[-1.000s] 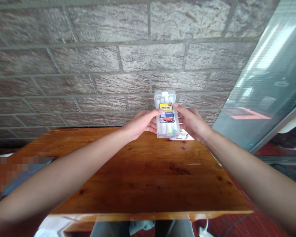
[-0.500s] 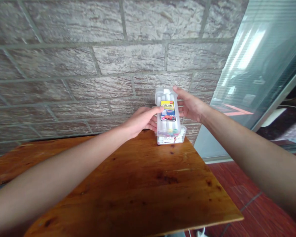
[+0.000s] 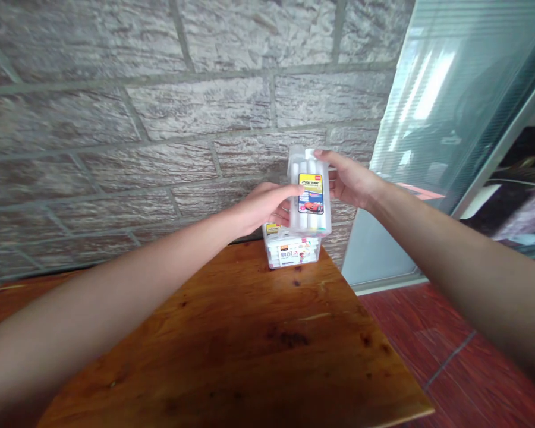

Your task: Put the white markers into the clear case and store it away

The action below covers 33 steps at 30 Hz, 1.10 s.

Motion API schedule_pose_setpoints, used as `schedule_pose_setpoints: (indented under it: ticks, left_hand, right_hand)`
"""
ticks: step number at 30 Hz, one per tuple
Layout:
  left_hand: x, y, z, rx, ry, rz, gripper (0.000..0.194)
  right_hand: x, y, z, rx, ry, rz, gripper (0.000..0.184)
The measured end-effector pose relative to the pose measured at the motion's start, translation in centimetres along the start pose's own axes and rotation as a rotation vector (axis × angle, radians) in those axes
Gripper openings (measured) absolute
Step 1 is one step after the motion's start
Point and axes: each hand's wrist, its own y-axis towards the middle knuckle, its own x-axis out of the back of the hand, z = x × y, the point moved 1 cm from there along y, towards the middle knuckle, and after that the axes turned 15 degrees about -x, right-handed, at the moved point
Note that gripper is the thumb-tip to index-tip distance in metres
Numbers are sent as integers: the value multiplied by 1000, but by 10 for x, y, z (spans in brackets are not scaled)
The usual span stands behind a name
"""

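A clear plastic case of white markers (image 3: 311, 223), with a yellow and blue label showing a red car, is held up in front of the wall. My left hand (image 3: 267, 205) grips its left side, thumb on the label. The right side is in my right hand (image 3: 350, 178), whose thumb lies by the white clasp at the top. Behind and below it, a second clear marker box (image 3: 294, 255) stands on the wooden table (image 3: 232, 321). The held case hides part of that box. Fingers of both hands are partly hidden behind the held case.
A grey brick wall (image 3: 151, 113) rises right behind the table. To the right are a glass door panel (image 3: 432, 107) and a reddish floor (image 3: 437, 339) beyond the table's right edge.
Both hands have raised the marker case slightly, so more of the box beneath shows. The camera view has shifted a little to the right.
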Motion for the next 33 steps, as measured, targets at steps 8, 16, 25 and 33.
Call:
schedule_pose_setpoints:
  ticks: [8,16,25,33]
  left_hand:
    - [0,60,-10,-115,-64,-7,30]
    - [3,95,-22,-213,142,10,73]
    - [13,110,10,-266,546,115,68]
    - [21,125,28,-287,832,316,60]
  right_hand:
    - [30,21,22,220,-103,-21,30]
    - [46,35,25,262,-94,90,36]
    - [55,46,-1,149,-42,177,50]
    - [59,61,-40,80,-21,249,53]
